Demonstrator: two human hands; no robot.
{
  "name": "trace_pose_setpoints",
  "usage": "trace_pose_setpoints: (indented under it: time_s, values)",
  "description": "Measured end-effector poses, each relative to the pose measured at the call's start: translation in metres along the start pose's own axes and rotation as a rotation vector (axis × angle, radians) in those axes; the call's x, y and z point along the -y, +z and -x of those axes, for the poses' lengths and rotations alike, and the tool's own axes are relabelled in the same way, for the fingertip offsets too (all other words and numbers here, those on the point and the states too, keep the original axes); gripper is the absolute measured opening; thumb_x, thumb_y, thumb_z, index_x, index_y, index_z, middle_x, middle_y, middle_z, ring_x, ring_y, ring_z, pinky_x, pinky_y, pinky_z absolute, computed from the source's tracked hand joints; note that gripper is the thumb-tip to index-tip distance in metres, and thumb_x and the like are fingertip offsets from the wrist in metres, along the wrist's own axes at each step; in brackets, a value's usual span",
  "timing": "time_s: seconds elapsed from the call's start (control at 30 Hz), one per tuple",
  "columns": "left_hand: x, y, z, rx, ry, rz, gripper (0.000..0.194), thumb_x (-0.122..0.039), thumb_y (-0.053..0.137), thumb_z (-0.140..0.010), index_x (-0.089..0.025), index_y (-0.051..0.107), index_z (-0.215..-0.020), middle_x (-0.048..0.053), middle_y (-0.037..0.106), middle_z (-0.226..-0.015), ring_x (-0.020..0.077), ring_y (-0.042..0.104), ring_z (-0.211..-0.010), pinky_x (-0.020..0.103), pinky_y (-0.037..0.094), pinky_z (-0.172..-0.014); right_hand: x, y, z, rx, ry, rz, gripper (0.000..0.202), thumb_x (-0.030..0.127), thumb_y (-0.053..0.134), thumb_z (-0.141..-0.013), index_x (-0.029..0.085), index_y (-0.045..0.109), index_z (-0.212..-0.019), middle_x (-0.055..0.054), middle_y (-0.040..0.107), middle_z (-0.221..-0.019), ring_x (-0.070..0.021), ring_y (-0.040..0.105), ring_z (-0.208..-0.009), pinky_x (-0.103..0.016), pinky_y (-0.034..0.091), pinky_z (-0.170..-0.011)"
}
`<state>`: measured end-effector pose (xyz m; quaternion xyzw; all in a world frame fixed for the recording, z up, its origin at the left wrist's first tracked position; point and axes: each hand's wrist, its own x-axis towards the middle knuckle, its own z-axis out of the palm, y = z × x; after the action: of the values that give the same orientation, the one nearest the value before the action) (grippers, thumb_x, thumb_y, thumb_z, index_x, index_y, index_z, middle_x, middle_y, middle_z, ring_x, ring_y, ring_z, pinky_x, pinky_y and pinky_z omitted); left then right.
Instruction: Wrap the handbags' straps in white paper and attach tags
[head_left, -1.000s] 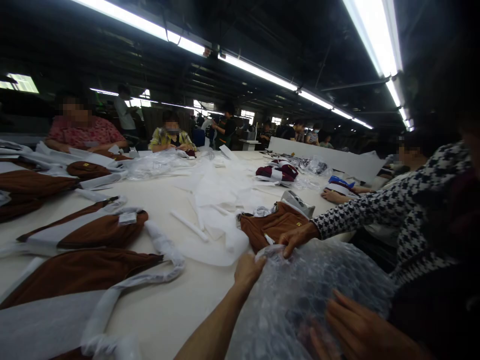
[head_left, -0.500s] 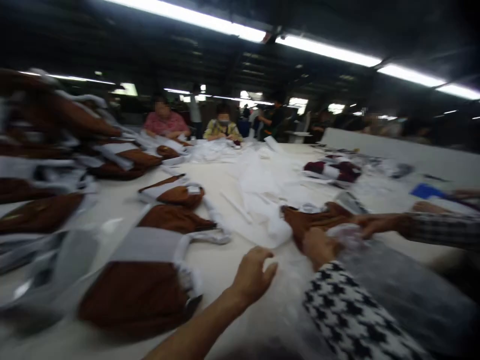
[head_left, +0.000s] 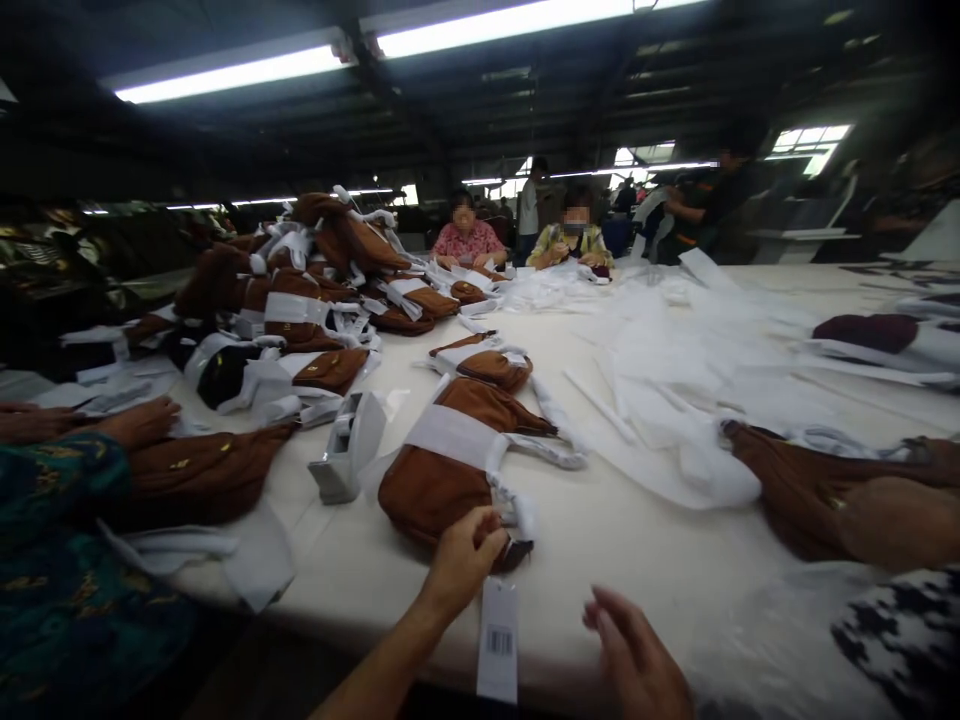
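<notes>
A brown bag (head_left: 442, 480) lies on the white table before me, with a white paper band around its middle and a wrapped strap (head_left: 555, 440) at its right. My left hand (head_left: 465, 555) is at its lower right edge, fingers curled and pinched on the bag near the strap end. A white tag with a barcode (head_left: 498, 640) hangs below, by the table's front edge. My right hand (head_left: 637, 650) is to the right of the tag, partly out of view, fingers stretched and apart, holding nothing.
A grey tape dispenser (head_left: 349, 450) stands left of the bag. Further left, a co-worker's hand (head_left: 142, 420) is over another brown bag (head_left: 202, 475). A co-worker in a houndstooth sleeve (head_left: 900, 630) handles a brown bag (head_left: 802, 490) at right. Wrapped bags (head_left: 300, 310) are piled behind; white sheets (head_left: 675, 350) lie mid-table.
The view has swung left. My left hand, earlier open above the table, is now on the brown bag's edge. My right hand has come into view.
</notes>
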<state>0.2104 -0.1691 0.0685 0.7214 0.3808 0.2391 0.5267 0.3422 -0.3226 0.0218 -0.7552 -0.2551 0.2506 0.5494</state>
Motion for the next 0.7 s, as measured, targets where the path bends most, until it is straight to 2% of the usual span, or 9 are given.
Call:
trace_pose_setpoints:
  time_s: [0.07,0.13,0.17,0.23,0.33,0.4,0.57,0.63,0.7]
  values:
    - [0.000,0.013,-0.015,0.079,-0.192,0.149,0.042,-0.035,0.047,-0.076,-0.011,0.048,-0.110,0.008,0.059,-0.091,0.0118,0.056,-0.061,0.017,0.037,-0.042,0.006,0.018,-0.026,0.091,0.105,-0.222,0.048,0.051,0.050,-0.075,0.018,0.051,-0.111,-0.008,0.062,-0.099,-0.0232,0.058,-0.090,-0.028,0.048,-0.058]
    - [-0.001,0.022,-0.025,0.104,-0.283,0.206,0.047,-0.038,0.048,-0.075,-0.008,0.046,-0.111,0.008,0.060,-0.081,0.0086,0.050,-0.046,0.016,0.028,-0.034,0.018,0.036,-0.051,0.199,0.193,-0.389,0.050,0.048,0.054,-0.071,0.015,0.053,-0.109,-0.010,0.062,-0.095,-0.0234,0.059,-0.086,-0.026,0.045,-0.054]
    - [-0.002,0.023,-0.026,0.110,-0.280,0.212,0.047,-0.037,0.050,-0.073,-0.008,0.048,-0.109,0.007,0.060,-0.077,0.0080,0.050,-0.045,0.015,0.027,-0.034,0.025,0.043,-0.059,0.235,0.207,-0.431,0.048,0.046,0.055,-0.070,0.014,0.055,-0.106,-0.009,0.063,-0.093,-0.0225,0.059,-0.083,-0.026,0.044,-0.053]
    - [-0.004,0.018,-0.022,0.155,-0.201,0.295,0.046,-0.030,0.059,-0.068,-0.010,0.050,-0.109,0.006,0.061,-0.079,0.0105,0.056,-0.056,0.015,0.035,-0.043,0.037,0.051,-0.063,0.289,0.158,-0.464,0.043,0.043,0.056,-0.071,0.014,0.058,-0.102,-0.007,0.063,-0.089,-0.0201,0.058,-0.081,-0.024,0.043,-0.054]
    - [-0.003,0.003,-0.006,0.269,-0.049,0.543,0.051,-0.025,0.065,-0.068,-0.013,0.048,-0.115,0.009,0.061,-0.093,0.0160,0.057,-0.084,0.018,0.042,-0.063,0.047,0.051,-0.047,0.299,0.034,-0.443,0.040,0.040,0.058,-0.072,0.019,0.056,-0.107,-0.004,0.062,-0.096,-0.0179,0.055,-0.088,-0.025,0.043,-0.066]
    - [0.003,-0.004,0.004,0.283,-0.018,0.635,0.051,-0.028,0.063,-0.072,-0.013,0.046,-0.118,0.009,0.060,-0.095,0.0149,0.056,-0.082,0.017,0.040,-0.062,0.048,0.052,-0.036,0.307,0.017,-0.423,0.042,0.039,0.059,-0.072,0.020,0.055,-0.110,-0.004,0.061,-0.102,-0.0188,0.054,-0.092,-0.027,0.043,-0.074]
    - [0.026,-0.005,0.012,0.200,-0.026,0.513,0.056,-0.034,0.060,-0.074,-0.014,0.041,-0.123,0.008,0.056,-0.096,0.0091,0.050,-0.064,0.016,0.036,-0.049,0.040,0.061,-0.026,0.481,0.042,-0.508,0.036,0.040,0.052,-0.078,0.018,0.058,-0.105,-0.006,0.062,-0.101,-0.0212,0.056,-0.091,-0.034,0.043,-0.080]
    - [0.028,-0.005,0.011,0.133,0.039,0.366,0.058,-0.034,0.059,-0.074,-0.015,0.038,-0.125,0.010,0.051,-0.105,0.0073,0.046,-0.060,0.018,0.039,-0.050,0.038,0.064,-0.026,0.484,0.029,-0.532,0.033,0.039,0.053,-0.078,0.018,0.059,-0.103,-0.006,0.062,-0.103,-0.0217,0.055,-0.094,-0.034,0.042,-0.083]
    - [0.024,-0.009,0.010,0.057,0.166,0.174,0.063,-0.030,0.059,-0.075,-0.020,0.031,-0.130,0.011,0.042,-0.119,0.0072,0.046,-0.063,0.022,0.044,-0.056,0.039,0.064,-0.026,0.496,0.023,-0.563,0.032,0.038,0.055,-0.077,0.018,0.059,-0.102,-0.006,0.062,-0.104,-0.0223,0.055,-0.096,-0.034,0.041,-0.085]
